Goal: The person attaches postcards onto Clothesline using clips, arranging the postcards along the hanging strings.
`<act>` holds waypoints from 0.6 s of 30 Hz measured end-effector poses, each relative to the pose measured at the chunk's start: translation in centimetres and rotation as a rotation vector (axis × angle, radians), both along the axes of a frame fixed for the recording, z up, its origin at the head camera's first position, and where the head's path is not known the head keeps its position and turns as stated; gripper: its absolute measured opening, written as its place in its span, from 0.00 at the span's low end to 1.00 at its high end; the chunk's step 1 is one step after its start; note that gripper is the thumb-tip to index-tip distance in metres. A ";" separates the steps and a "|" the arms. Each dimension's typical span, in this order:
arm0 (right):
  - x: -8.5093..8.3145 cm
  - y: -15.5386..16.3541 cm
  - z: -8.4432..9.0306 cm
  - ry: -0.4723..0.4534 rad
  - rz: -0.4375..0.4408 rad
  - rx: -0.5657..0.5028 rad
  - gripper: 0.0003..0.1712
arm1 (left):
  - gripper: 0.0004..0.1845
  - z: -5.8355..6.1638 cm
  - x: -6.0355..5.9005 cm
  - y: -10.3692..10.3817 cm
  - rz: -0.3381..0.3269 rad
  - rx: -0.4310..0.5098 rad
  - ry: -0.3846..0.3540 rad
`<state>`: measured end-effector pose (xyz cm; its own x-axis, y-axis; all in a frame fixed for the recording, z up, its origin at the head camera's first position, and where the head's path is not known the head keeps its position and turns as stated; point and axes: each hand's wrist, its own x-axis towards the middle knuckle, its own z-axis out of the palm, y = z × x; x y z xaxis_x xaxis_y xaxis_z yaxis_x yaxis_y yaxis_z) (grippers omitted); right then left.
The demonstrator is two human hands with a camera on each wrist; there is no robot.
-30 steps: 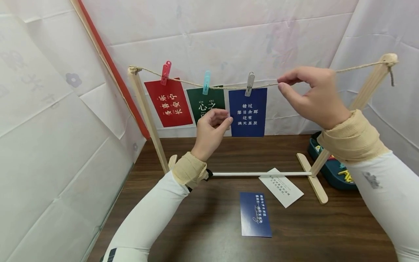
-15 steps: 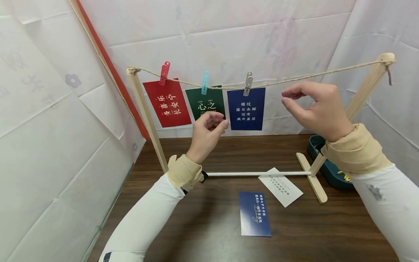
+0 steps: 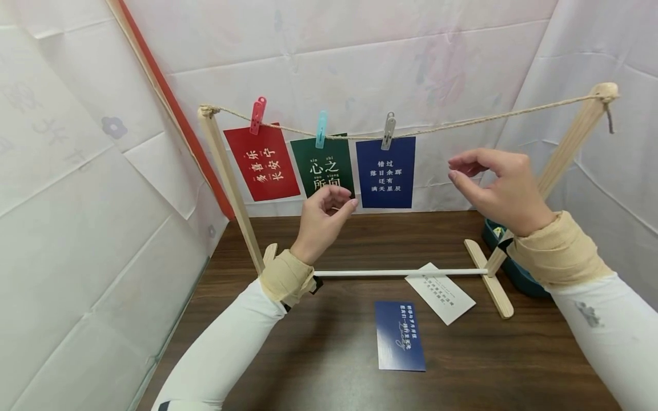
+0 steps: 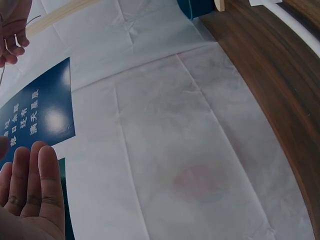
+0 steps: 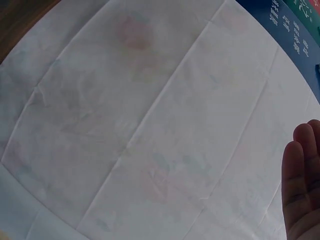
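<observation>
Three cards hang from a twine line [image 3: 462, 124] in the head view: a red card [image 3: 263, 162] under a pink clothespin [image 3: 258, 116], a green card [image 3: 321, 157] under a light-blue clothespin [image 3: 321, 129], and a blue card [image 3: 385, 171] under a grey clothespin [image 3: 388, 131]. My left hand [image 3: 323, 222] hovers before the green card's lower part, fingers loosely bent, holding nothing. To the right of the blue card and below the line, my right hand [image 3: 501, 185] is in the air with relaxed fingers and nothing between them. In the left wrist view, the blue card [image 4: 42, 107] hangs beyond the left fingers [image 4: 49, 175].
A wooden frame with a right post [image 3: 573, 140] and white crossbar [image 3: 401, 273] stands on the dark table [image 3: 308, 354]. A white card [image 3: 441, 294] lies partly under the crossbar, a second blue card [image 3: 400, 337] nearer. Behind the right post is a teal container [image 3: 524, 281].
My right hand has let go of the twine and moved down and slightly right. My left hand has dropped a little. The hanging blue card has swung slightly.
</observation>
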<state>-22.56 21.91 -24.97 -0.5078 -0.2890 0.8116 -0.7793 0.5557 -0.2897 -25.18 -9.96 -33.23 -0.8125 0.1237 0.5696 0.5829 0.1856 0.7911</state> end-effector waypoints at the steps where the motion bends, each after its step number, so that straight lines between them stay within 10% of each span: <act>1: -0.1 0.1 -0.2 -0.002 0.000 -0.003 0.08 | 0.09 -0.1 0.0 0.0 -0.001 -0.004 -0.002; 18: -0.6 0.9 -3.4 -0.040 -0.022 -0.029 0.08 | 0.11 -2.3 0.4 0.2 -0.019 -0.090 -0.038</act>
